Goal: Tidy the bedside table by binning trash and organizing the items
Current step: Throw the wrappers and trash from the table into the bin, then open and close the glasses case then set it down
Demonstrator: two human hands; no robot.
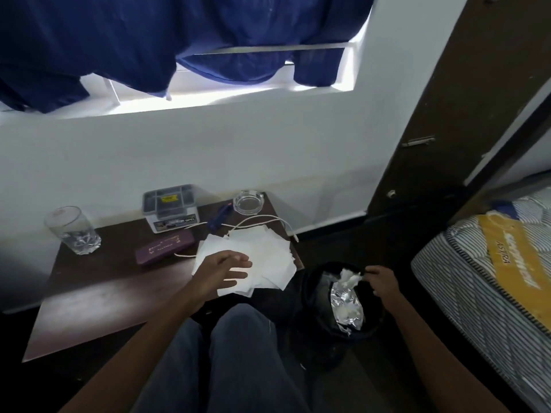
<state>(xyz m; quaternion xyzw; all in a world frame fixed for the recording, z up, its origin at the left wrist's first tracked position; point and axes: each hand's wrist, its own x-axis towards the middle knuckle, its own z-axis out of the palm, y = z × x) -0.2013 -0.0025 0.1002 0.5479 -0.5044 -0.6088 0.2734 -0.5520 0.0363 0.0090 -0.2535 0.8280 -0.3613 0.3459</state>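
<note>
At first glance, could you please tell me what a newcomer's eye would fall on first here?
The loose pile of white paper sheets at the bedside table's near right corner stands out most, the left hand spread over it. Next, the black bin on the floor right of the table holds a shiny foil wrapper and crumpled tissue, the right hand at its rim. A dark blue cloth hangs across the bright window above.

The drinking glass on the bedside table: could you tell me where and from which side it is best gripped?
Probably the glass around its smooth middle, left hand coming from the front right: it stands upright and alone, with the wall close behind.
</note>
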